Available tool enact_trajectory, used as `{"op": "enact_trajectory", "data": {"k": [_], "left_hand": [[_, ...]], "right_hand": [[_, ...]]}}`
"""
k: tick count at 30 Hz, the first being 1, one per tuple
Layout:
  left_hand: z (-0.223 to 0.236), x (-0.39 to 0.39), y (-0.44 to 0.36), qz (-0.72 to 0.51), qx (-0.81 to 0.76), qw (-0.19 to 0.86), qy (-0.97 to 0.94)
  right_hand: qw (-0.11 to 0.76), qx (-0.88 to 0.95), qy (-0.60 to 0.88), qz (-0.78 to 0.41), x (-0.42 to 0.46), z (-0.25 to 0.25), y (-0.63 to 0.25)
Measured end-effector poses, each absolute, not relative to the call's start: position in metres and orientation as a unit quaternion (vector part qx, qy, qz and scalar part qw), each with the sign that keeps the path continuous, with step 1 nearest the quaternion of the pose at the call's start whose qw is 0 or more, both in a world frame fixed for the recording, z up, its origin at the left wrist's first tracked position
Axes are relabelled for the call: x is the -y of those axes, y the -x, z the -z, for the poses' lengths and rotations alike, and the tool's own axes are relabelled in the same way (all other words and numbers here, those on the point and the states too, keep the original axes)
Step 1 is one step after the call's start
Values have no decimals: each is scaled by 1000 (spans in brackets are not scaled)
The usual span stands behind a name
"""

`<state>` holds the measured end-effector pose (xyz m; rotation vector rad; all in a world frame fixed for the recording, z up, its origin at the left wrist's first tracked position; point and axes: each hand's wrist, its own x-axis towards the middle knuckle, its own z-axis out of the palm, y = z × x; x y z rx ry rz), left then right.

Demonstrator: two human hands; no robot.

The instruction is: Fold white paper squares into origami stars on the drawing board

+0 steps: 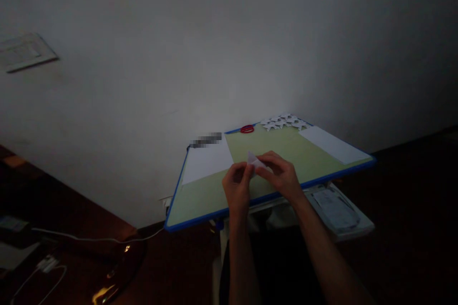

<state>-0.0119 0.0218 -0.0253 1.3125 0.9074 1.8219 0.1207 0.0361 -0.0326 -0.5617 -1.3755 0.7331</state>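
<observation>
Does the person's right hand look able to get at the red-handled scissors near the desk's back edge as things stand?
Probably yes: green desktop lies between the right hand and the red-handled scissors. It shares a small folded white paper with the left hand, though, and should let go first.

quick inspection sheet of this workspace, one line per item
surface: green tabletop, blue edging
things: small folded paper between the hands; folded pieces grouped far right; left sheet, right sheet, both white; red-handled scissors at far edge
clutter: pixelated dark item, far left, unidentifiable
hands: left hand and right hand both hold the folded paper
cables: white cable left of table
surroundings: dim; plain wall behind
</observation>
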Motion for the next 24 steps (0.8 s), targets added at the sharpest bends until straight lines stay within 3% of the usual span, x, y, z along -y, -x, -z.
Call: {"op": "enact_trajectory", "data": {"k": [24], "left_hand": [[25,-20,14,-685,-342,359,-534]], "right_hand": [[660,634,261,-305,-38,34,-121]]}}
